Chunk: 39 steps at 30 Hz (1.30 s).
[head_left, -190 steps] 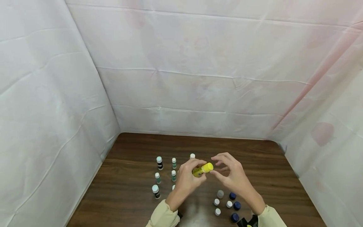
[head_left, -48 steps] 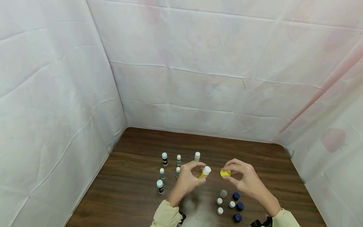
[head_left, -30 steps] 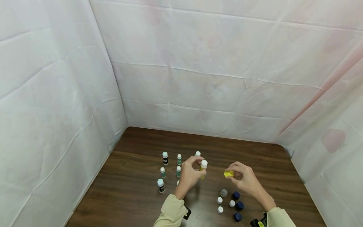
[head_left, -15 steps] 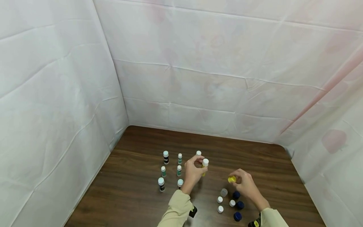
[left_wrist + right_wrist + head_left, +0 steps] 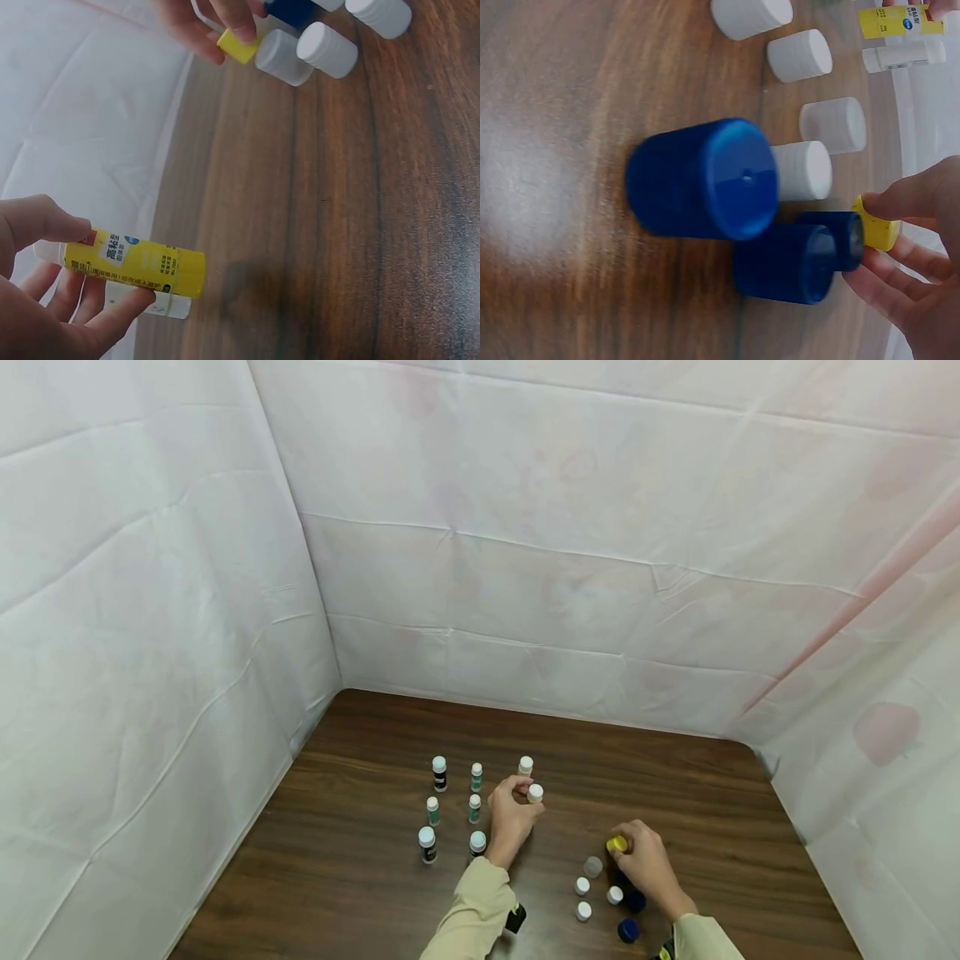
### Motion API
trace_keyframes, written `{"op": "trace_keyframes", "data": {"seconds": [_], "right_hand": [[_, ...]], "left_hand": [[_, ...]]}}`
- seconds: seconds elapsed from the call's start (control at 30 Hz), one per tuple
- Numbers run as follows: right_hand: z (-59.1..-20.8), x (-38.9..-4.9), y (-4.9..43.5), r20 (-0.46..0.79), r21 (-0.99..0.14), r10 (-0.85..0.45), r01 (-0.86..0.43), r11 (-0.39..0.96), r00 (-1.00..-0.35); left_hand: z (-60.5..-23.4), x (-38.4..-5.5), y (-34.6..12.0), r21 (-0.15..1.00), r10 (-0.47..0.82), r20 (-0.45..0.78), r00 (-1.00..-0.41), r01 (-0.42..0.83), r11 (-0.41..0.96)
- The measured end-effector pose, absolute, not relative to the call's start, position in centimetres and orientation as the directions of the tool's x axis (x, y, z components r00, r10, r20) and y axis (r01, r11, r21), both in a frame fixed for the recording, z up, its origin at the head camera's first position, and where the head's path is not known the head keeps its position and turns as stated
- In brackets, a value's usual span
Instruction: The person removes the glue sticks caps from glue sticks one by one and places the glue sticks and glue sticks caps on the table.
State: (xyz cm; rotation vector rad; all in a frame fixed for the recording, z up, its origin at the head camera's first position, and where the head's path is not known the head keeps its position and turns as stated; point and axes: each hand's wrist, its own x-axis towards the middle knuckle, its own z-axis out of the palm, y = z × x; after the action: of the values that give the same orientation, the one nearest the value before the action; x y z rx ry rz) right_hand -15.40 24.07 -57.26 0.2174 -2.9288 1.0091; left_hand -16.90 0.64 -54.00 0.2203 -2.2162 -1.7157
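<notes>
My left hand (image 5: 512,817) grips a yellow glue stick (image 5: 142,262) by its sides, white end up, just in front of a white glue stick (image 5: 526,765). Whether its base touches the table is hard to tell. Between the fingertips of my right hand (image 5: 648,864) is a yellow cap (image 5: 883,231), held low beside the blue caps (image 5: 784,262). In the head view that hand partly covers the blue caps. Three small white caps (image 5: 582,886) and a translucent cap (image 5: 593,867) stand to its left.
On the table's left half stand several uncapped glue sticks, some black (image 5: 427,845), some green (image 5: 433,811). The brown wooden table (image 5: 360,893) is bordered by white cloth walls (image 5: 480,577) at the back and sides.
The yellow cap came off the glue stick into my right hand, which has since moved down and right to the blue caps. My left hand has turned the glue stick upright and lowered it.
</notes>
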Motion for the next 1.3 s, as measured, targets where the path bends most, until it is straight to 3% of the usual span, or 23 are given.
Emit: {"op": "trace_keyframes", "data": {"seconds": [0.67, 1.1, 1.3], "right_hand": [[-57.6, -14.4, 23.4, 0.041, -0.595, -0.106, -0.109, 0.796, -0.994], [-57.0, -13.8, 23.0, 0.037, -0.582, -0.091, -0.095, 0.808, -0.995], [-56.2, -13.2, 22.9, 0.113, -0.583, -0.075, -0.127, 0.802, -0.991]], "left_hand": [[-56.0, -16.5, 0.5, 0.944, -0.389, 0.188, -0.902, 0.056, 0.325], [-55.6, -15.8, -0.1, 0.925, -0.345, 0.16, -0.925, 0.019, 0.379], [-53.6, -15.0, -0.2, 0.891, -0.252, 0.181, -0.951, 0.049, 0.452]]}}
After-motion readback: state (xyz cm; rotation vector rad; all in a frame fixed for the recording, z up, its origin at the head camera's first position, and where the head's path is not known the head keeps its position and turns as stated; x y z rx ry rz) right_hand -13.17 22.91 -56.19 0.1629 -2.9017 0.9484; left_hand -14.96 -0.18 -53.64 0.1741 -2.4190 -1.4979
